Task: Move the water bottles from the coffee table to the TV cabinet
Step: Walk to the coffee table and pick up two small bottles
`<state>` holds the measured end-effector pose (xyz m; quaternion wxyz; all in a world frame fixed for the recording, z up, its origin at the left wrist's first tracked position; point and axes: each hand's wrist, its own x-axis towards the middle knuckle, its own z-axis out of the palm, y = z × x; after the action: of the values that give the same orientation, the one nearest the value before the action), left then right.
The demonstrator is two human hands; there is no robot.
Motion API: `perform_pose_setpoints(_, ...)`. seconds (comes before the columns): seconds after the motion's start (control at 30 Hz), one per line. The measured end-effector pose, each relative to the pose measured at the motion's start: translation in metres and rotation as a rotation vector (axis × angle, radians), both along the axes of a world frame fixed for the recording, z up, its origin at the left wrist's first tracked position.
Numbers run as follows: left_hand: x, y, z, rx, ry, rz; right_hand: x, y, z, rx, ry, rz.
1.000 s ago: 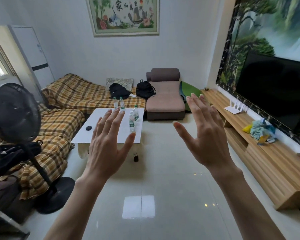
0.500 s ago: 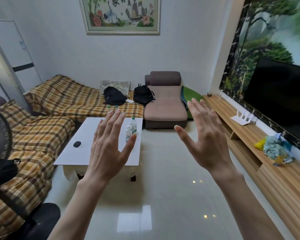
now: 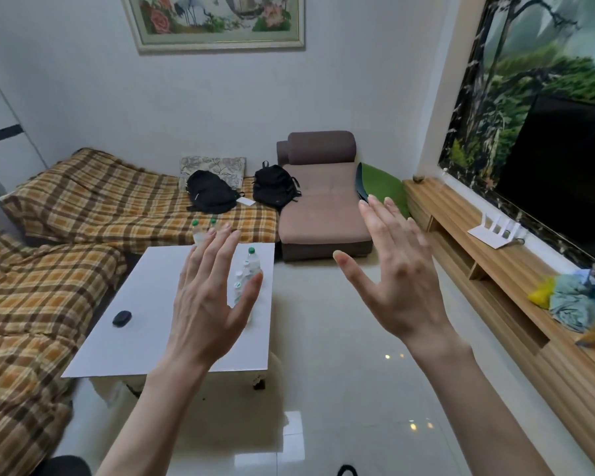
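Several clear water bottles with green caps [image 3: 252, 262] stand on the white coffee table [image 3: 145, 304], toward its far right part; two more caps [image 3: 196, 224] show at the far edge. My left hand [image 3: 208, 300] is raised in front of the table, fingers spread, empty, partly hiding the bottles. My right hand [image 3: 397, 273] is raised over the floor, also spread and empty. The long wooden TV cabinet [image 3: 495, 269] runs along the right wall under the black TV [image 3: 571, 166].
A small black object [image 3: 122, 318] lies on the table. Plaid-covered sofas [image 3: 49, 262] wrap the table's left and far sides, with two black backpacks [image 3: 210, 192]. A brown chaise [image 3: 323, 201] stands behind. A white router [image 3: 495, 231] and crumpled cloth [image 3: 577, 304] sit on the cabinet.
The view has moved forward toward the coffee table, which now looks larger and closer. The fan at the left has dropped out of view. Both hands stay raised and spread.
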<state>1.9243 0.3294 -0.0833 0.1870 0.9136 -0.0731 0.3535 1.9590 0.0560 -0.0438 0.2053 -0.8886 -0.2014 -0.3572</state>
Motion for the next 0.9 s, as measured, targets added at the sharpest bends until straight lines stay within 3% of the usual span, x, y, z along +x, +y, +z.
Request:
perform_pose_setpoints(0.5, 0.275, -0.032, -0.011, -0.048, 0.027, 0.087, 0.298, -0.013, 0.001, 0.005, 0.018, 0.124)
perform_pose_setpoints(0.9, 0.399, -0.018, -0.025, -0.072, 0.032, 0.193, 0.449, 0.015, -0.014, -0.007, 0.053, 0.231)
